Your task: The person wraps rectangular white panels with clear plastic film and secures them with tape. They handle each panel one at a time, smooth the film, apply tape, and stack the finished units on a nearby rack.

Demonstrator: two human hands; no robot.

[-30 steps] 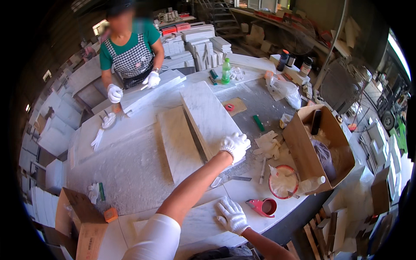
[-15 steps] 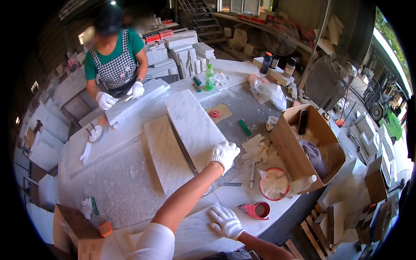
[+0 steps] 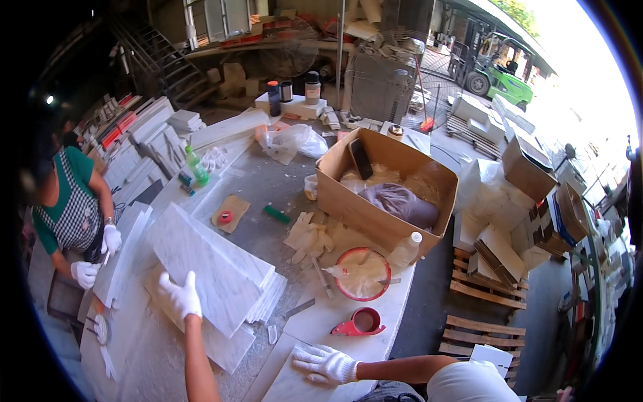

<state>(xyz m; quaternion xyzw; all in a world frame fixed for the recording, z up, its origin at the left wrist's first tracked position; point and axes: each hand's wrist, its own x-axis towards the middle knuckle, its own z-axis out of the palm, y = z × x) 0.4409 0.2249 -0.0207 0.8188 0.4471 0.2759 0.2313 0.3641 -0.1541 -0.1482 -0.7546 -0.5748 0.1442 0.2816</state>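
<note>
In the middle of the worktable, a pale grey-veined marble slab [image 3: 211, 264] lies at a slant over a stack of similar slabs [image 3: 270, 295]. My left hand [image 3: 179, 295], in a white knit glove, is at its left long edge, thumb over the top face and fingers along the side, gripping it. Another slab [image 3: 231, 350] shows underneath, nearer to me. My gloved right hand [image 3: 327, 364] rests flat with fingers outstretched on a marble piece [image 3: 284, 375] at the front edge. Beside it stands a red tape dispenser [image 3: 358, 323].
A cardboard box [image 3: 375, 218] with a wrapped purple bundle stands right of centre, near a red-rimmed bowl [image 3: 362, 273] and spare gloves [image 3: 309, 236]. At left, a co-worker in a checked apron [image 3: 77, 201] handles slabs. Wooden pallets [image 3: 485, 335] lie on the floor; a green forklift [image 3: 502, 74] stands beyond.
My view has swung right. My left hand has gone from the upper slab's near right corner to its left edge, and the slab now lies turned across the stack. My right hand stays flat.
</note>
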